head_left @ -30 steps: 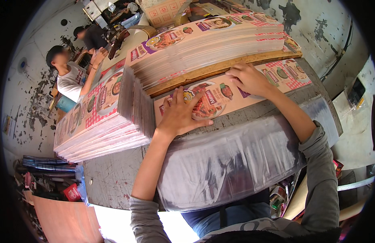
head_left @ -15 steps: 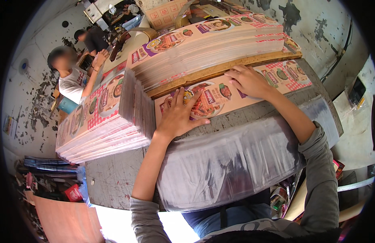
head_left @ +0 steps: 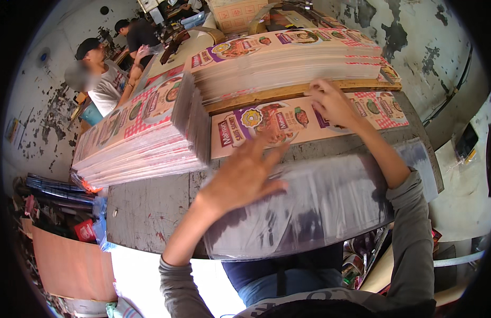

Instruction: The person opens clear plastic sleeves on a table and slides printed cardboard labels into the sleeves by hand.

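A long peach printed sheet [head_left: 304, 130] with food pictures lies flat on the worn grey table, along a wooden strip [head_left: 245, 99]. My left hand [head_left: 245, 172], blurred by motion, hovers with spread fingers between the sheet's near edge and a pile of clear plastic sheets [head_left: 314, 206]. Over the right half of the printed sheet is my right hand [head_left: 334, 106], its fingers bent and apart with nothing visible in them. Whether its fingertips touch the sheet, I cannot tell. The plastic pile hangs over the table's near edge, in front of my body.
A tall stack of similar printed sheets [head_left: 145, 132] stands at the left, another stack [head_left: 288, 66] beyond the wooden strip. A cardboard box [head_left: 238, 16] is at the back. Two people [head_left: 105, 87] are at the far left. Assorted items [head_left: 60, 201] crowd a shelf below left.
My left hand has lifted off the printed sheet and come nearer to me, over the plastic. The right hand's fingers have risen and bent. The view has shifted slightly.
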### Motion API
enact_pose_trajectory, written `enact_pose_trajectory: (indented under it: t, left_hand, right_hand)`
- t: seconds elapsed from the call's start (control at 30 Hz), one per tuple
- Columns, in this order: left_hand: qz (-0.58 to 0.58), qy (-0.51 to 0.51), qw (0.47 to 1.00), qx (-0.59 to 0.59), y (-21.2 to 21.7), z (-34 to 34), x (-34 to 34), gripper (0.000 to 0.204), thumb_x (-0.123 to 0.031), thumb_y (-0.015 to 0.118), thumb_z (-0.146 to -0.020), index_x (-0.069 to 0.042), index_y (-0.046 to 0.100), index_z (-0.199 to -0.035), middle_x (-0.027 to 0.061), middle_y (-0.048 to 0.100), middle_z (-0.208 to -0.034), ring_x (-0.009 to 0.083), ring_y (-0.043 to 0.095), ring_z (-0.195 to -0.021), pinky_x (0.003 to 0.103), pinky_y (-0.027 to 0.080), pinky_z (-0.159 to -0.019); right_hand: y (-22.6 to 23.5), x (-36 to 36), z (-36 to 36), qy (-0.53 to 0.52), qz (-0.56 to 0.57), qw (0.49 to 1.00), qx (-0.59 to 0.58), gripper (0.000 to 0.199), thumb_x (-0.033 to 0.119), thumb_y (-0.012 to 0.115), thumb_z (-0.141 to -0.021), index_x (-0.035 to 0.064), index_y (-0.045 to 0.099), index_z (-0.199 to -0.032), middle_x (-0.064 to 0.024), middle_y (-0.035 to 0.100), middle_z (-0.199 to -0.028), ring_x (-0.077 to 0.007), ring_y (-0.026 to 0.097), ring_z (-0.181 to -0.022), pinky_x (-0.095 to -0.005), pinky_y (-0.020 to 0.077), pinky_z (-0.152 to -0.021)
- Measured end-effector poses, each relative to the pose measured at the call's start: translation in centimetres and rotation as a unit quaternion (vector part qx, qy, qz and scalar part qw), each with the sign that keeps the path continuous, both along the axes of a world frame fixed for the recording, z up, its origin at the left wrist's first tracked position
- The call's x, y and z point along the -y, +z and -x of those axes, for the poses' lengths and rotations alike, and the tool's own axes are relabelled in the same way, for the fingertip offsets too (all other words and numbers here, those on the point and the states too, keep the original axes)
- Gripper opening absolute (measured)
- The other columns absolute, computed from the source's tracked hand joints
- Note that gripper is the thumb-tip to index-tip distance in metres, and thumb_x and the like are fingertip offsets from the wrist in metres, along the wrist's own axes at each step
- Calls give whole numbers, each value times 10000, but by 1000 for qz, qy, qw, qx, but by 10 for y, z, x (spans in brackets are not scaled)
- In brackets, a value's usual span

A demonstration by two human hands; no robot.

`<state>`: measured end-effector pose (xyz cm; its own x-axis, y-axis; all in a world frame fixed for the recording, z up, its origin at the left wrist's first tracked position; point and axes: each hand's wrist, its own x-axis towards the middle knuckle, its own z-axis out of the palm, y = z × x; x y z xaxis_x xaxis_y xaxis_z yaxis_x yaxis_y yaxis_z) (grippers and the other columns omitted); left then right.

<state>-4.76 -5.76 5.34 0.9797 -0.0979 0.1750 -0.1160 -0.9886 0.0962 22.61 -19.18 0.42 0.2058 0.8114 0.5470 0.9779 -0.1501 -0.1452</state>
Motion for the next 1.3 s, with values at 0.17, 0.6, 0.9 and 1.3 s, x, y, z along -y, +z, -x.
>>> enact_pose_trajectory:
  t: [0.17, 0.6, 0.9, 1.3]
  left_hand:
    - [8, 52, 997, -60, -23, 66, 13, 751, -587, 448, -825, -99, 291, -1374, 224, 267, -1393, 381, 250, -1302, 485, 228, -1054]
    - [134, 307, 936, 105, -45, 94, 21, 695, -364, 620, -800, -10, 344, -1331, 196, 344, -1379, 335, 275, -1312, 556, 130, -1052]
    - [149, 339, 919, 134, -47, 95, 21, 596, -273, 660, -775, -36, 435, -1273, 166, 479, -1285, 291, 404, -1243, 513, 187, -1057]
    - [111, 341, 911, 203, -46, 95, 28, 457, -211, 713, -720, -49, 563, -1121, 142, 616, -1067, 278, 596, -972, 397, 402, -880]
  right_hand:
    - [45, -6, -9, -32, -93, 995, 27, 275, 124, 586, -804, 29, 555, -1061, -124, 513, -1111, -314, 539, -968, -393, 433, -871]
    - [33, -48, -66, -301, -77, 933, 179, 365, 308, 566, -830, 108, 546, -1134, -34, 530, -1209, -222, 473, -1128, -458, 368, -882]
    - [47, -47, -58, -298, -133, 932, 159, 290, 327, 604, -792, 127, 588, -1002, -20, 550, -984, -200, 496, -992, -413, 330, -830]
    - [80, -35, -49, -280, -55, 947, 145, 276, 370, 567, -826, 113, 562, -928, -23, 522, -898, -226, 524, -924, -521, 289, -922]
